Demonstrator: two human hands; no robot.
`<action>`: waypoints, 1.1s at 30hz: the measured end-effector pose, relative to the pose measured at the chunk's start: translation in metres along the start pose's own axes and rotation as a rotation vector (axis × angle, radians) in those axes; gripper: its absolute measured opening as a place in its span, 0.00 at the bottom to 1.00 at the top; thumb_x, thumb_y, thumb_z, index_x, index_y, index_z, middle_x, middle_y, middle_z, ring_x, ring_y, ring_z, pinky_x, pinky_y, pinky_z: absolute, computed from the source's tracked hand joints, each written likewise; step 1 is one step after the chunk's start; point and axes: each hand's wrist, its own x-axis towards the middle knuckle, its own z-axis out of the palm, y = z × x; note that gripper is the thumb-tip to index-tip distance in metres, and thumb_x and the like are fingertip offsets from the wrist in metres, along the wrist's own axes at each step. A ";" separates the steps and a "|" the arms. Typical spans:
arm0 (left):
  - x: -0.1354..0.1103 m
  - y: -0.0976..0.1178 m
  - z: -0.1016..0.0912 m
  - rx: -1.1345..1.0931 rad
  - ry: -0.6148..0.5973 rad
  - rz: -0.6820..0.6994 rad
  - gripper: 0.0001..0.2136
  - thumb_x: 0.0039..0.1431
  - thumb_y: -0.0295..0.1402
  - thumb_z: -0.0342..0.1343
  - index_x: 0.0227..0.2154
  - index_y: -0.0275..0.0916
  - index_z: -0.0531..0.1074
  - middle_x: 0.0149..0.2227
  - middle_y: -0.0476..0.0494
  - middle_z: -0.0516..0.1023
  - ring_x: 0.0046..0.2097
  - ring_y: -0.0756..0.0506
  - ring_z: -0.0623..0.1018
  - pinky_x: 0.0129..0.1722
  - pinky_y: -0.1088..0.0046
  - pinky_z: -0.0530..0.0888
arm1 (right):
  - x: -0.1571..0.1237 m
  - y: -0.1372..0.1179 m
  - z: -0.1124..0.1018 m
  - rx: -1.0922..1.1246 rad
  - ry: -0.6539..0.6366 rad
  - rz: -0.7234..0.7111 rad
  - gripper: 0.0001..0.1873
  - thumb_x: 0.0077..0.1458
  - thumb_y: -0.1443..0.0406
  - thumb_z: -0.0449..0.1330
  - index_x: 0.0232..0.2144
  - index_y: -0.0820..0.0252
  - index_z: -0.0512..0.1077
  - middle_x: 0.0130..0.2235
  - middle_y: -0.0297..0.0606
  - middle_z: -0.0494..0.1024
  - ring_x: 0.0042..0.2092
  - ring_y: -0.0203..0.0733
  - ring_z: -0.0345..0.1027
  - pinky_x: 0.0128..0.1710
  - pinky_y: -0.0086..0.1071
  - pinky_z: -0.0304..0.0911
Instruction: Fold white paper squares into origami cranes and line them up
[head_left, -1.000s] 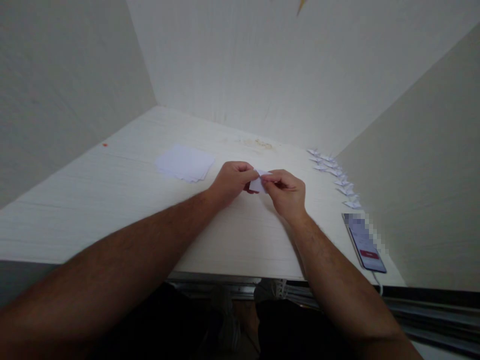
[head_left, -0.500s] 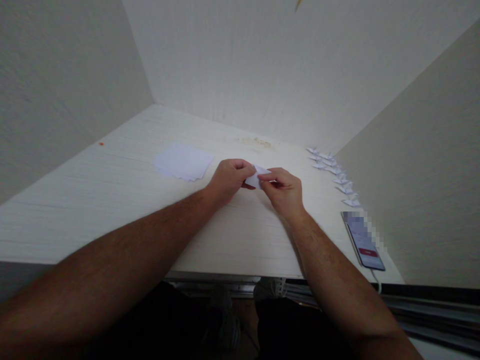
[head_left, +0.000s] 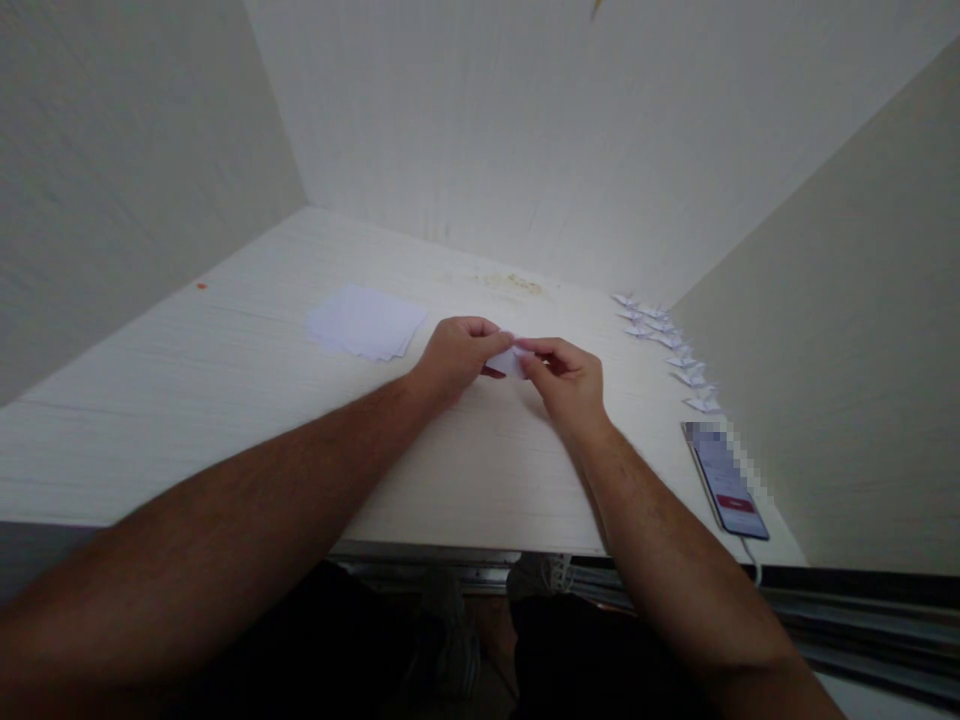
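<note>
A small piece of folded white paper (head_left: 507, 364) is pinched between my two hands, over the middle of the table. My left hand (head_left: 459, 358) grips its left side, thumb on top. On the other side, my right hand (head_left: 564, 376) holds the paper's right edge between thumb and fingers, and its fingertips nearly meet the left thumb. The fingers cover much of the paper, so its exact folds cannot be made out.
Left of my hands lies a stack of white paper sheets (head_left: 367, 322). Several folded paper cranes (head_left: 690, 376) stand in a line along the right wall. A phone (head_left: 726, 482) with a cable lies near the table's front right edge. Walls enclose the back and sides.
My right fingers have shifted slightly left and up to the paper's top edge, near the left thumb. The paper's upper right point, visible before, no longer sticks out.
</note>
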 end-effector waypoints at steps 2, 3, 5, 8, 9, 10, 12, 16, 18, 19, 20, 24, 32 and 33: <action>0.000 0.001 0.000 0.017 0.002 0.002 0.08 0.50 0.31 0.66 0.22 0.35 0.72 0.21 0.48 0.74 0.23 0.52 0.74 0.23 0.76 0.75 | 0.002 0.000 0.001 0.077 0.033 0.102 0.09 0.53 0.58 0.65 0.34 0.56 0.79 0.28 0.33 0.79 0.28 0.35 0.71 0.30 0.32 0.71; -0.001 0.001 0.000 0.027 0.000 0.006 0.08 0.50 0.31 0.65 0.23 0.35 0.72 0.22 0.48 0.74 0.23 0.52 0.74 0.22 0.76 0.75 | 0.003 0.001 0.001 0.104 0.044 0.138 0.10 0.53 0.57 0.65 0.32 0.56 0.78 0.27 0.32 0.79 0.27 0.35 0.71 0.29 0.32 0.70; -0.002 0.001 0.000 0.051 -0.007 0.016 0.08 0.51 0.31 0.65 0.23 0.34 0.73 0.22 0.47 0.75 0.24 0.51 0.75 0.23 0.75 0.76 | 0.005 0.002 0.001 0.125 0.051 0.192 0.11 0.51 0.56 0.66 0.29 0.58 0.77 0.24 0.31 0.77 0.25 0.35 0.70 0.28 0.32 0.70; -0.002 0.000 -0.001 0.076 -0.012 0.026 0.07 0.51 0.31 0.65 0.24 0.34 0.73 0.23 0.47 0.76 0.24 0.51 0.76 0.24 0.75 0.77 | 0.006 0.003 0.001 0.119 0.042 0.245 0.11 0.48 0.57 0.68 0.26 0.59 0.76 0.23 0.32 0.77 0.24 0.34 0.70 0.27 0.31 0.70; -0.002 -0.001 -0.001 0.078 -0.014 0.027 0.08 0.52 0.31 0.65 0.24 0.34 0.73 0.23 0.47 0.77 0.24 0.51 0.76 0.24 0.75 0.77 | 0.006 0.003 0.001 0.121 0.041 0.252 0.11 0.47 0.58 0.69 0.26 0.59 0.76 0.23 0.32 0.77 0.24 0.34 0.70 0.27 0.31 0.69; -0.002 -0.002 -0.001 0.080 -0.014 0.028 0.08 0.51 0.31 0.65 0.23 0.34 0.73 0.23 0.47 0.77 0.24 0.51 0.76 0.24 0.75 0.77 | 0.006 0.003 0.001 0.125 0.042 0.254 0.10 0.46 0.58 0.69 0.26 0.59 0.76 0.22 0.32 0.77 0.24 0.35 0.70 0.27 0.31 0.69; -0.001 -0.003 -0.002 0.083 -0.013 0.031 0.08 0.51 0.31 0.65 0.23 0.35 0.74 0.23 0.46 0.77 0.24 0.51 0.76 0.24 0.75 0.78 | 0.006 0.003 0.001 0.125 0.044 0.247 0.10 0.45 0.59 0.69 0.25 0.59 0.76 0.22 0.32 0.77 0.23 0.34 0.69 0.27 0.31 0.69; 0.000 -0.003 -0.002 0.077 -0.008 0.021 0.08 0.51 0.32 0.66 0.23 0.35 0.73 0.23 0.46 0.77 0.25 0.50 0.77 0.24 0.75 0.78 | 0.006 0.004 0.001 0.082 0.035 0.224 0.09 0.45 0.59 0.69 0.25 0.58 0.77 0.22 0.32 0.77 0.23 0.34 0.68 0.28 0.31 0.68; 0.000 -0.003 -0.002 0.068 -0.009 0.009 0.09 0.50 0.32 0.67 0.23 0.35 0.73 0.23 0.46 0.77 0.25 0.50 0.77 0.25 0.75 0.78 | 0.006 0.005 0.001 0.070 0.036 0.215 0.09 0.45 0.59 0.69 0.26 0.58 0.77 0.23 0.32 0.78 0.24 0.34 0.68 0.28 0.31 0.68; 0.000 -0.003 -0.002 0.065 -0.009 0.006 0.09 0.49 0.33 0.67 0.23 0.34 0.73 0.23 0.47 0.77 0.25 0.50 0.77 0.25 0.75 0.78 | 0.006 0.005 0.001 0.067 0.039 0.211 0.09 0.45 0.59 0.69 0.26 0.58 0.77 0.23 0.32 0.78 0.24 0.34 0.68 0.28 0.31 0.67; 0.000 -0.003 -0.001 0.065 -0.010 0.006 0.09 0.49 0.33 0.68 0.23 0.34 0.73 0.23 0.47 0.77 0.25 0.50 0.77 0.25 0.75 0.78 | 0.006 0.005 0.001 0.065 0.044 0.207 0.09 0.45 0.59 0.69 0.25 0.59 0.77 0.23 0.32 0.78 0.24 0.34 0.68 0.28 0.31 0.67; 0.000 -0.003 -0.001 0.047 -0.018 0.022 0.08 0.46 0.29 0.67 0.24 0.35 0.72 0.23 0.48 0.77 0.25 0.51 0.77 0.26 0.74 0.77 | 0.006 0.004 0.000 0.068 0.066 0.193 0.08 0.44 0.61 0.69 0.25 0.58 0.77 0.24 0.32 0.78 0.24 0.34 0.68 0.27 0.30 0.65; -0.004 0.002 -0.001 0.190 -0.013 0.118 0.11 0.44 0.25 0.64 0.34 0.35 0.74 0.25 0.51 0.78 0.25 0.53 0.75 0.26 0.79 0.70 | 0.005 -0.001 0.001 0.057 0.047 0.195 0.08 0.42 0.61 0.68 0.24 0.58 0.75 0.24 0.33 0.78 0.26 0.34 0.69 0.27 0.30 0.65; -0.004 0.002 -0.001 0.217 -0.014 0.138 0.12 0.44 0.25 0.64 0.35 0.36 0.73 0.25 0.51 0.78 0.25 0.53 0.75 0.25 0.79 0.69 | 0.005 -0.001 0.002 0.059 0.043 0.201 0.08 0.42 0.61 0.68 0.24 0.58 0.75 0.24 0.32 0.78 0.25 0.34 0.69 0.27 0.30 0.65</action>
